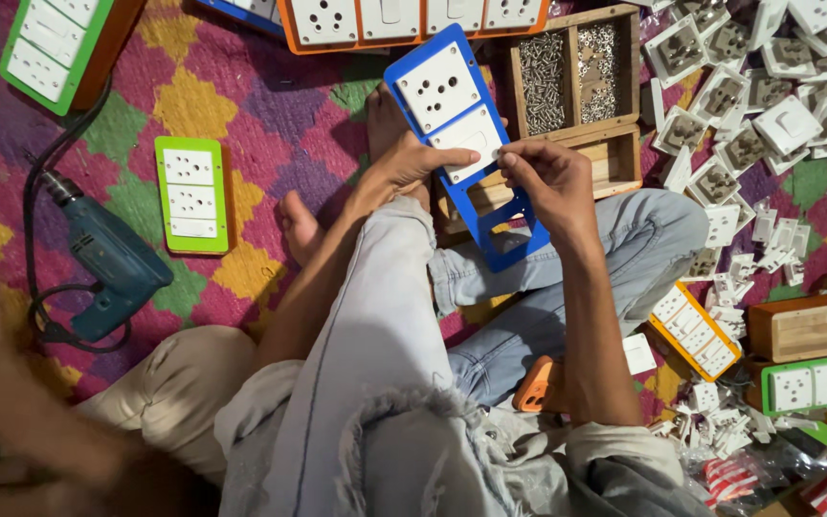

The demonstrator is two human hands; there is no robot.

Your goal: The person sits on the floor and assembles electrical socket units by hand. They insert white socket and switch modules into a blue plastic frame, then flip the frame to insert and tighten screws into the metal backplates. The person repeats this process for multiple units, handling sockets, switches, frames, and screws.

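Two hands meet on one blue switch plate (461, 144), held tilted above the person's lap and in front of a wooden tray (576, 96). Left hand (404, 168): fingers closed along the plate's left edge, thumb lying across a white switch module (471, 144) seated in the middle opening. Right hand (552, 177): fingertips pinched on that module's right side and on the plate's rim. A white socket module (437, 86) fills the upper opening; the lower openings of the plate show bare. Whether the middle module is fully seated or only resting in its opening cannot be told from this angle. Wooden tray has two upper compartments holding small metal screws. Person sits cross-legged in pale jeans on a patterned rug (241, 105). On the rug, left side: a green plate (192, 194) with white modules, lying flat, and near it a teal power drill (112, 263) with black cord. Right of the knee: a heap of loose white modules (768, 96), an orange plate (696, 330) with white modules, a wooden block (811, 325). An orange object (540, 385) sits by the right forearm, partly hidden.
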